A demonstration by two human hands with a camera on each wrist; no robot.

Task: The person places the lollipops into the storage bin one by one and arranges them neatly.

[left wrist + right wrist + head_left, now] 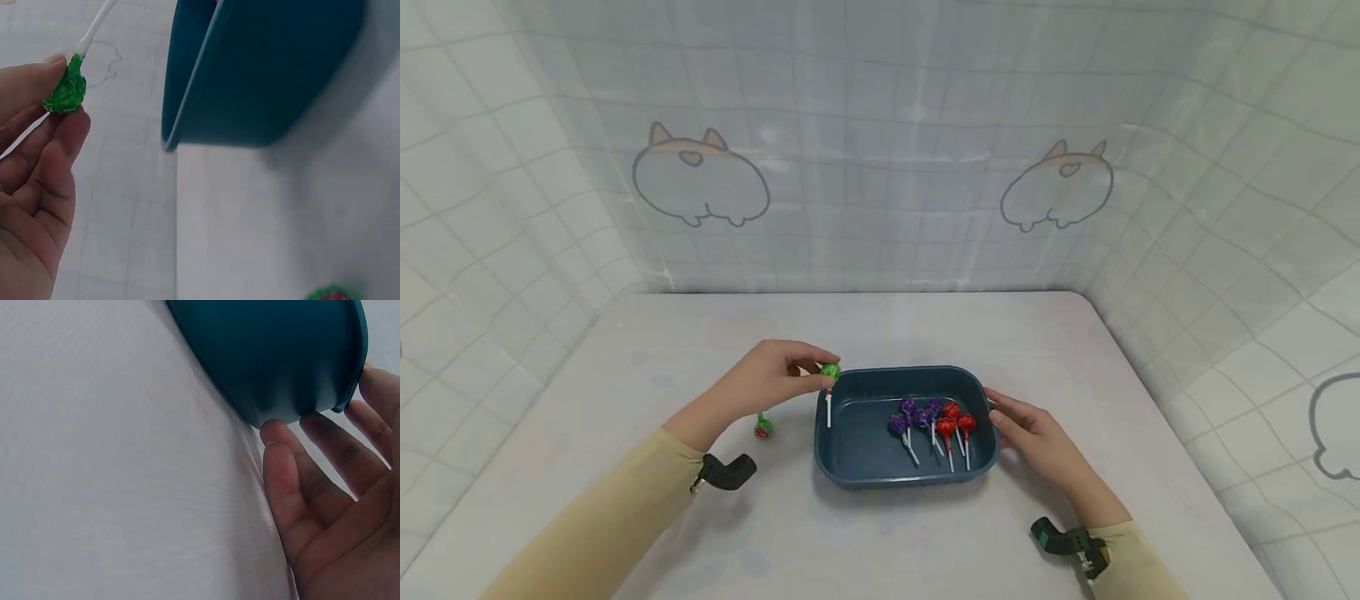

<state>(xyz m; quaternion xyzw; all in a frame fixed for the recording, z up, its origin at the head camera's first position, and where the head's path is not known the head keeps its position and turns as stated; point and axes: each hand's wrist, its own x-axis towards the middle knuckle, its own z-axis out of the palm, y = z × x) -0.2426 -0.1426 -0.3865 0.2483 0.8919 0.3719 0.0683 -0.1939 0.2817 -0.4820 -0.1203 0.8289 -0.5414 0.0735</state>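
Observation:
My left hand (778, 371) pinches a green-wrapped lollipop (831, 372) by its candy end, over the left end of a dark blue plastic bin (865, 482). The lollipop's white stick points down into the bin in the head view. My right hand (1037, 437) rests against the bin's right end, its fingertips (280, 429) on the outer wall and the thumb at the rim. Inside the bin, toward the right, lie several purple lollipops (898, 424) and beside them 3 red lollipops (946, 427). Another green lollipop (763, 428) lies on the table, left of the bin.
The pale table (760, 533) runs back to a tile-patterned curtain (880, 167) with cartoon animal outlines. Similar curtains hang at both sides. Each wrist wears a black camera mount, one on the left (728, 472) and one on the right (1067, 542).

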